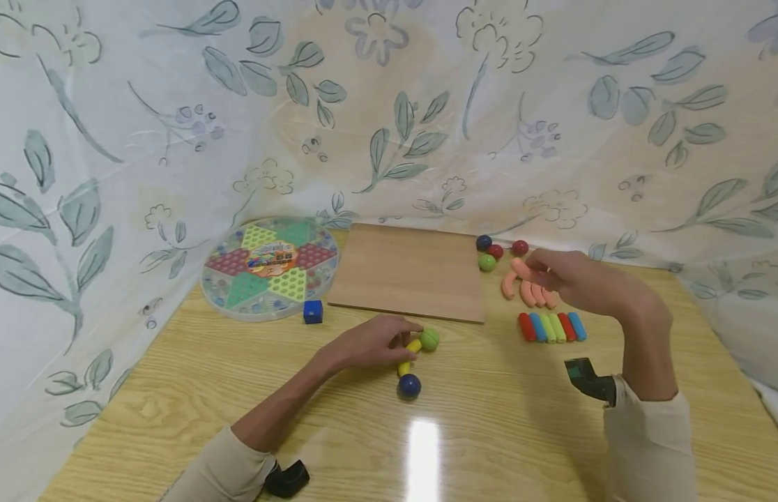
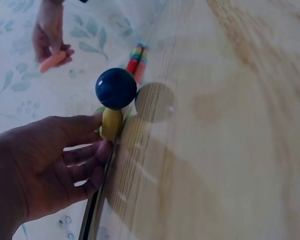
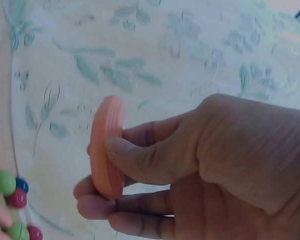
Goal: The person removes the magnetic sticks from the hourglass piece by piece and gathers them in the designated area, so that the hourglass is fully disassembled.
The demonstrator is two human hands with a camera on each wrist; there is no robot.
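Fingers (image 3: pixel 140 155) around orange piece (image 3: pixel 107 145), wrist raised

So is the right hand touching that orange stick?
Touching. The right wrist view shows the right hand pinching the orange stick between thumb and fingers.

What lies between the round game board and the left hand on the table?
A small blue cube lies there, on the table beside the game board and apart from the left hand; the head view shows it.
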